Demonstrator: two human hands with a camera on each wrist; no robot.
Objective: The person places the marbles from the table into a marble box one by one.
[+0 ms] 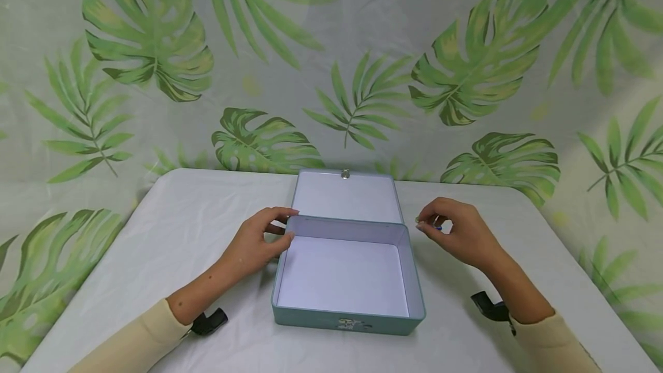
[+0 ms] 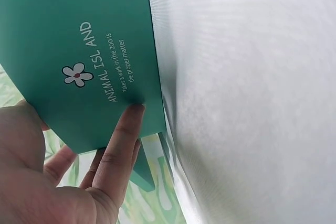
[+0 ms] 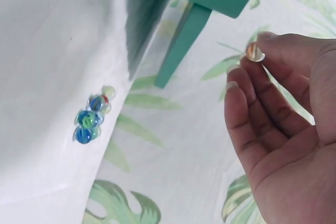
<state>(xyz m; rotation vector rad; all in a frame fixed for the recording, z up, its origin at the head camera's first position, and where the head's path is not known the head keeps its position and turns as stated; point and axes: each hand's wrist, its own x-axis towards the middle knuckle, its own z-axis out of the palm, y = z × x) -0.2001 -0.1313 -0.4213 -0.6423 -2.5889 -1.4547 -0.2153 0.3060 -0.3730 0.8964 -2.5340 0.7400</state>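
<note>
An open teal tin box (image 1: 348, 318) with a white interior sits on the table, its hinged lid (image 1: 346, 193) laid back toward the wall. My left hand (image 1: 261, 238) grips the box at its back left corner, thumb and a fingertip on the rim. In the left wrist view, a finger (image 2: 118, 153) lies against the printed outer side wall. To the right of the box and a little above the table, my right hand (image 1: 458, 232) pinches a clear glass marble (image 3: 255, 51) with an orange streak between thumb and forefinger.
A cluster of several blue, green and clear marbles (image 3: 89, 119) rests on the white tablecloth (image 3: 47, 145) right of the box, mostly hidden behind my right hand in the head view. A leaf-patterned cloth (image 1: 362, 33) hangs behind the table.
</note>
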